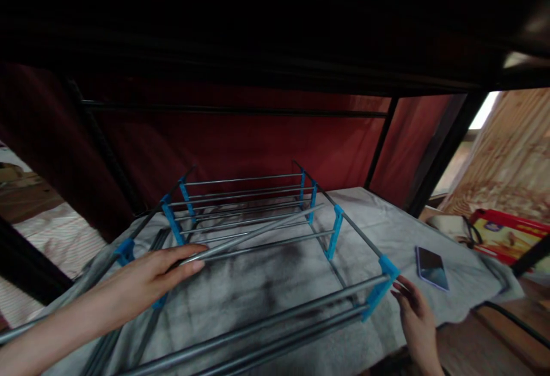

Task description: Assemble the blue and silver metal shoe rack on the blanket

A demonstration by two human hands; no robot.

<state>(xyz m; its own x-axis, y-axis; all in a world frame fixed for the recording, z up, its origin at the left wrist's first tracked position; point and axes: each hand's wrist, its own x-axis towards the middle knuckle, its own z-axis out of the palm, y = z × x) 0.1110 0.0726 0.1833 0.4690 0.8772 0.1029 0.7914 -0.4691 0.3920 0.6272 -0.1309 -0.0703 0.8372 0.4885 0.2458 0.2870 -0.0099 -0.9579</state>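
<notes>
On the left, the left hand [174, 267] pinches a slim grey metal tube [258, 231], slanting far right over a blue-jointed grey metal rack [336, 232] on grey cloth [275, 290]. The right hand [416, 313], fingers curled, meets the near-right blue plastic connector [378, 293]; whether gripping, I cannot tell.

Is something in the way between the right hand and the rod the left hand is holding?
Yes: the blue corner is close by the right hand, and the side bar runs back from it, between that hand and the rod in the left hand.
</notes>
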